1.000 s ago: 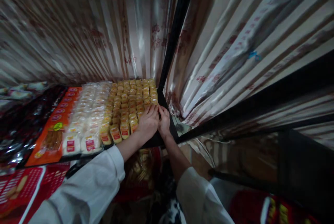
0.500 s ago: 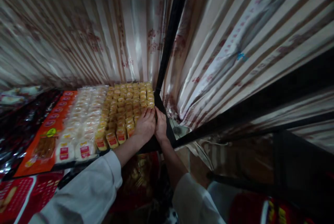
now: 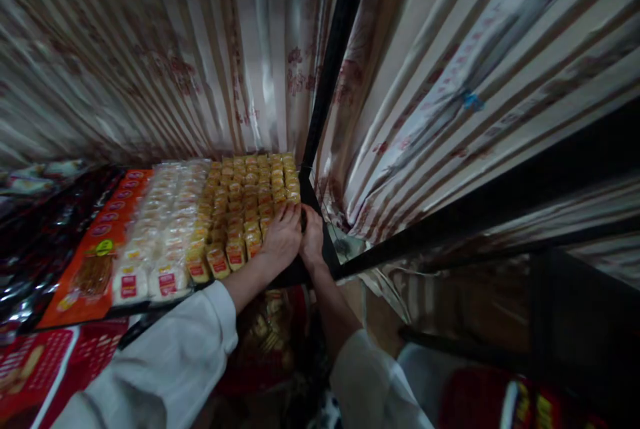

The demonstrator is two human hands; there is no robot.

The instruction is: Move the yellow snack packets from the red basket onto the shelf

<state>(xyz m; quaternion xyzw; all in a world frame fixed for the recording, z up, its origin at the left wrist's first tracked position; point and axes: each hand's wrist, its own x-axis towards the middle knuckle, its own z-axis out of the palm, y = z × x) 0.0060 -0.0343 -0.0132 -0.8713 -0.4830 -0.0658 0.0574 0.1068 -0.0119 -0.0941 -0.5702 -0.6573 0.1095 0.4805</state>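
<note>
Rows of small yellow snack packets (image 3: pixel 245 195) in clear wrapping stand close together on a dark shelf (image 3: pixel 293 274). At the right-hand row, my left hand (image 3: pixel 284 235) curls its fingers over the packets from above. Against that row's outer side, my right hand (image 3: pixel 312 234) is bent with its fingertips close to the left ones. Between them the fingers close on a yellow snack packet, mostly hidden by the hands. White snack packets (image 3: pixel 167 242) with red labels line up left of the yellow ones.
An orange bag (image 3: pixel 95 242), dark shiny packages (image 3: pixel 45 242) and a red package (image 3: pixel 60 362) lie leftward. A black post (image 3: pixel 333 69) rises at the shelf's corner before striped curtains (image 3: pixel 210 49). A dark bar (image 3: pixel 475 195) crosses on the right. More packets (image 3: pixel 270 329) sit below.
The whole view has shifted slightly. Both hands stay at the right-hand row of yellow packets, with the right fingers bent a little more.
</note>
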